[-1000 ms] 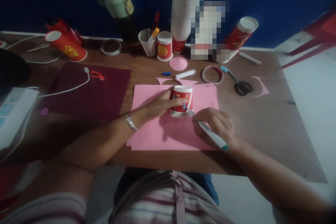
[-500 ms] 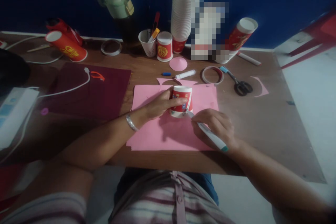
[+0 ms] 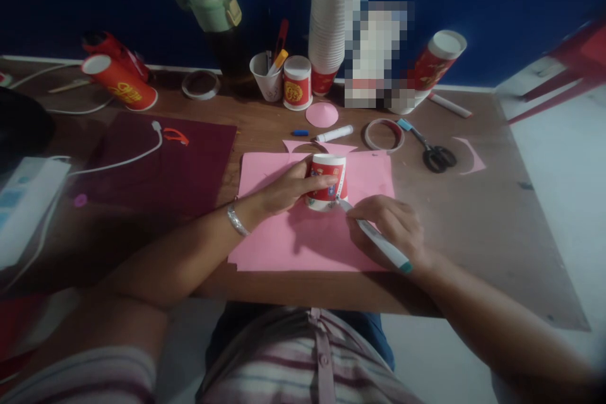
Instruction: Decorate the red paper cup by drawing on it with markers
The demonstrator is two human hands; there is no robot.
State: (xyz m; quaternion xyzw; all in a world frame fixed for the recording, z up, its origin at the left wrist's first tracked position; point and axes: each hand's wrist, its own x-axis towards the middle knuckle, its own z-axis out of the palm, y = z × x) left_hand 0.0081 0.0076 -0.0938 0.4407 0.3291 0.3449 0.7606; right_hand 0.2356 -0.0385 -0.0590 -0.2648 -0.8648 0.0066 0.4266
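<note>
My left hand [image 3: 296, 186] is wrapped round a red and white paper cup [image 3: 326, 168], its index finger lying across the printed front. The cup stands on pink paper [image 3: 284, 240], and small marks show on its lower white band. In my right hand [image 3: 391, 224] is a white marker pen [image 3: 381, 243] with a green end. The pen's tip meets the cup low on its right side. A white marker [image 3: 335, 134] and a blue pen cap [image 3: 300, 133] lie just behind the paper, near a pink paper cone [image 3: 322, 115].
At the back stand a tall stack of paper cups [image 3: 326, 31], a cup of pens [image 3: 266, 82] and a bottle [image 3: 218, 31]. To the right lie a tape roll [image 3: 384, 135] and scissors [image 3: 438, 158]. A white cable [image 3: 118, 167] crosses a dark red sheet [image 3: 189, 158] at left.
The pen tip has shifted very slightly to the right and up along the cup's lower band. Both hands keep their holds; the cup has barely moved.
</note>
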